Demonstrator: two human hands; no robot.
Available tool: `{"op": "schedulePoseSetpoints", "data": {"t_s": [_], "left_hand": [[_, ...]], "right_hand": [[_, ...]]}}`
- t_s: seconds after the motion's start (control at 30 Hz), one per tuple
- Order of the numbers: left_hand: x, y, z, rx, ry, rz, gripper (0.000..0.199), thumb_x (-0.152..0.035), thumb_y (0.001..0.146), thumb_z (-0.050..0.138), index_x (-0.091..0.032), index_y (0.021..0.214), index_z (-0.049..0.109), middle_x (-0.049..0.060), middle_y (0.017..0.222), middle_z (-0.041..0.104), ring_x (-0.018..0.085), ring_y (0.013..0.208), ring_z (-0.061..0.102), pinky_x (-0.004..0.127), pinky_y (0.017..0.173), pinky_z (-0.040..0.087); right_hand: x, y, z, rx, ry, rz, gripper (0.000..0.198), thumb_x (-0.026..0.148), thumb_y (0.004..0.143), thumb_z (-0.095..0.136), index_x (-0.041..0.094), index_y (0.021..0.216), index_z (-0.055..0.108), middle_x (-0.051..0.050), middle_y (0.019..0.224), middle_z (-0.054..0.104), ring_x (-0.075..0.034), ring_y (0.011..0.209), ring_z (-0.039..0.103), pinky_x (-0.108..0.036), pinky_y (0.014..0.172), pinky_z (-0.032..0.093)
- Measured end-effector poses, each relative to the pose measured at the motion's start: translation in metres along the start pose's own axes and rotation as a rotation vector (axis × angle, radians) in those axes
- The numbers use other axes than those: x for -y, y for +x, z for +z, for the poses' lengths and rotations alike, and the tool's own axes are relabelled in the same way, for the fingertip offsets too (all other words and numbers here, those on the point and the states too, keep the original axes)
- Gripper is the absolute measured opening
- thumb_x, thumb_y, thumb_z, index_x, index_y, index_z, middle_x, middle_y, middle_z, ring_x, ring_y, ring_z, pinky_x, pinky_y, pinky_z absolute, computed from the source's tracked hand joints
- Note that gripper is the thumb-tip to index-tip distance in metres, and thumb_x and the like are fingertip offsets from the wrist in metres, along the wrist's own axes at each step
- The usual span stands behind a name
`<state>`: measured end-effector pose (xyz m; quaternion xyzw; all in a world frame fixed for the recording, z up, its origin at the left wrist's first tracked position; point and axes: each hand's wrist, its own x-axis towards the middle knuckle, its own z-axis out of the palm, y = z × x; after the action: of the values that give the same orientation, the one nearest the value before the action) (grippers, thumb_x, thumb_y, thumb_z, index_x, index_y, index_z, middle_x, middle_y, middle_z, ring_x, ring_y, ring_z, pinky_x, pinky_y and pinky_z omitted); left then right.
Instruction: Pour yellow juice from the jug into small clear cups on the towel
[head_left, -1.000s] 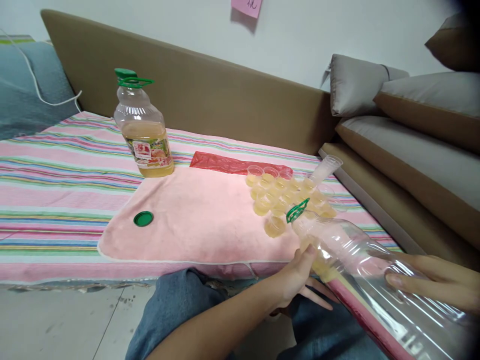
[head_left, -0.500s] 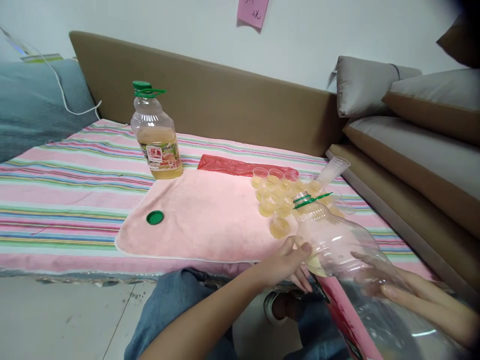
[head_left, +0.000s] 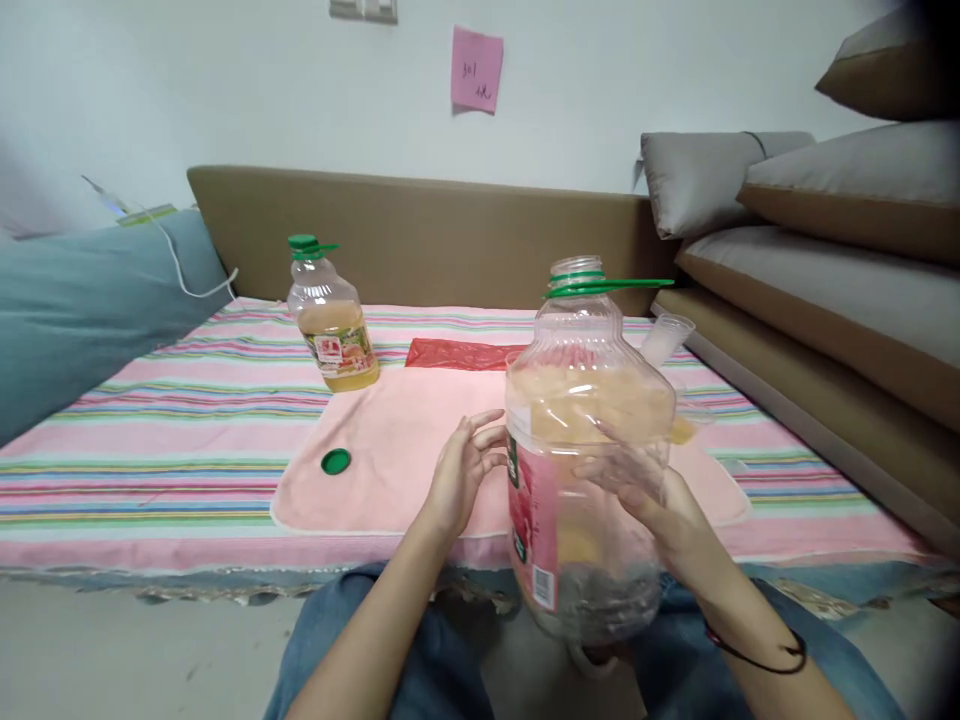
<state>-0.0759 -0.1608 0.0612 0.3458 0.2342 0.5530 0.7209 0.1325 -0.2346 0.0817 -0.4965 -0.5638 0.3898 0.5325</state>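
Note:
A large clear plastic bottle (head_left: 592, 400) is upright in front of me, uncapped, with a green ring handle round its neck and a pink-red label on its left side. My right hand (head_left: 660, 505) grips it from the right, fingers spread along its far side. My left hand (head_left: 465, 470) is beside its left wall, fingers apart and slightly curled; contact is hard to make out. Plastic cups of yellowish drink show only blurred through the bottle. A loose green cap (head_left: 335, 461) lies on the pink towel (head_left: 397, 440).
A second bottle (head_left: 337, 345), capped and partly full of yellowish drink, stands at the back left. Behind the towel lies a red plastic bag (head_left: 465, 355). A stack of clear cups (head_left: 666, 340) leans at the right, near piled cushions (head_left: 840, 260). Striped cloth (head_left: 187, 440) covers the bed.
The clear bottle has gone from tilted over the cups at the right to upright in the middle. My left hand has come away from its neck area. The view has turned and levelled.

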Motion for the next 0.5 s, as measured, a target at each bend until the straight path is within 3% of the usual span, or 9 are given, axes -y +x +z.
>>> {"op": "schedulePoseSetpoints", "data": {"t_s": [0.1, 0.27, 0.33, 0.4, 0.5], "left_hand": [[-0.022, 0.003, -0.016, -0.165, -0.024, 0.163, 0.036, -0.045, 0.082, 0.058, -0.015, 0.1, 0.067, 0.008, 0.095, 0.072, 0.017, 0.086, 0.065, 0.026, 0.074, 0.048], [-0.053, 0.005, -0.051, -0.678, -0.094, 0.3, 0.017, -0.032, 0.079, 0.057, -0.018, 0.084, 0.064, 0.005, 0.091, 0.069, 0.012, 0.078, 0.063, 0.026, 0.079, 0.046], [-0.059, 0.004, -0.065, -0.824, -0.104, 0.334, 0.01, -0.027, 0.077, 0.056, -0.019, 0.081, 0.061, 0.002, 0.091, 0.066, 0.011, 0.081, 0.062, 0.025, 0.081, 0.045], [-0.061, 0.004, -0.075, -0.938, -0.112, 0.369, 0.007, -0.023, 0.077, 0.054, -0.02, 0.081, 0.06, 0.001, 0.092, 0.065, 0.012, 0.087, 0.062, 0.025, 0.084, 0.044], [-0.058, 0.004, -0.082, -0.988, -0.096, 0.416, 0.008, -0.019, 0.077, 0.052, -0.02, 0.081, 0.059, 0.002, 0.095, 0.064, 0.013, 0.094, 0.061, 0.026, 0.088, 0.044]], "right_hand": [[0.004, 0.024, 0.037, -0.002, 0.103, -0.074, 0.073, 0.06, 0.072, 0.071, 0.025, 0.131, 0.049, -0.01, 0.108, 0.07, -0.031, 0.107, 0.064, -0.054, 0.1, 0.045], [0.003, 0.071, 0.101, -0.019, 0.284, -0.186, 0.068, 0.054, 0.067, 0.077, 0.027, 0.124, 0.048, -0.008, 0.116, 0.063, -0.028, 0.106, 0.062, -0.05, 0.097, 0.049], [-0.001, 0.088, 0.125, -0.034, 0.308, -0.221, 0.069, 0.052, 0.064, 0.079, 0.027, 0.12, 0.047, -0.008, 0.116, 0.061, -0.029, 0.108, 0.06, -0.05, 0.097, 0.048], [-0.009, 0.105, 0.149, -0.044, 0.335, -0.24, 0.071, 0.051, 0.061, 0.081, 0.027, 0.118, 0.046, -0.009, 0.119, 0.059, -0.029, 0.111, 0.058, -0.049, 0.098, 0.047], [-0.026, 0.128, 0.183, -0.041, 0.382, -0.227, 0.077, 0.051, 0.059, 0.082, 0.025, 0.119, 0.04, -0.012, 0.125, 0.054, -0.03, 0.116, 0.054, -0.049, 0.101, 0.043]]}}
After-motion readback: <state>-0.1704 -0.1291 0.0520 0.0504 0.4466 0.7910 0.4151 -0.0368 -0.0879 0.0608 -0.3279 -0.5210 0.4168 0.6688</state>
